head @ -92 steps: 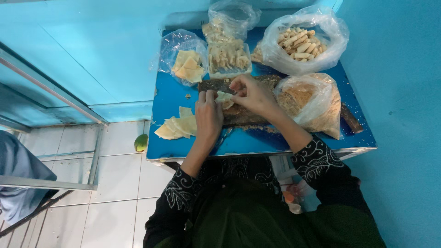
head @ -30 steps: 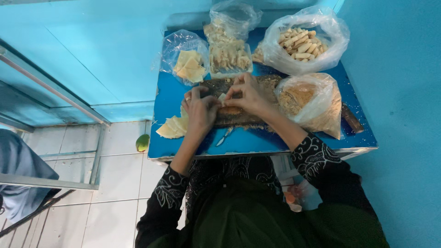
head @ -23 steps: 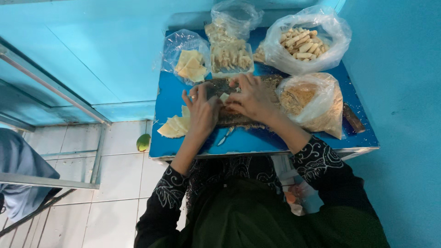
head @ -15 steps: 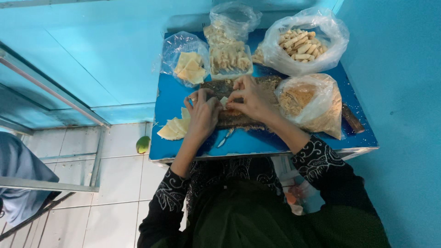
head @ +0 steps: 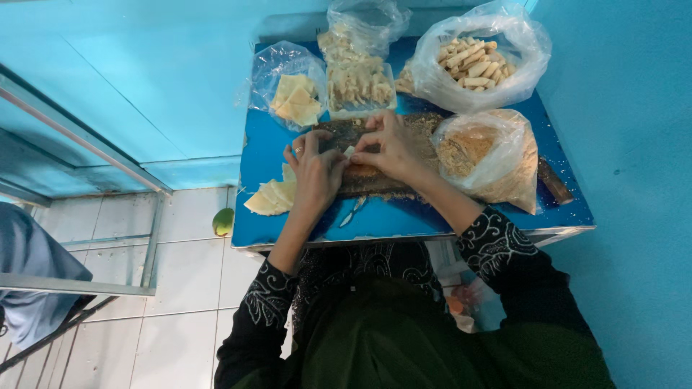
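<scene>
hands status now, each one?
Left hand: fingers curled on a small pale wrapper piece, over the dark board.
Right hand: pinching the same piece.

Turquoise walls (head: 144,79), white-tiled floor (head: 187,288)

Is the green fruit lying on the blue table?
No, the green fruit lies on the white tiled floor, beside the blue table.

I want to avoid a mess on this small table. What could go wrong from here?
1. The bag of crumbs leans open beside the right hand; a nudge from the forearm might spill it.
2. The pale wrappers lie at the blue table's near edge by the left hand and might slide off.
3. A small utensil lies near that edge too.
</scene>
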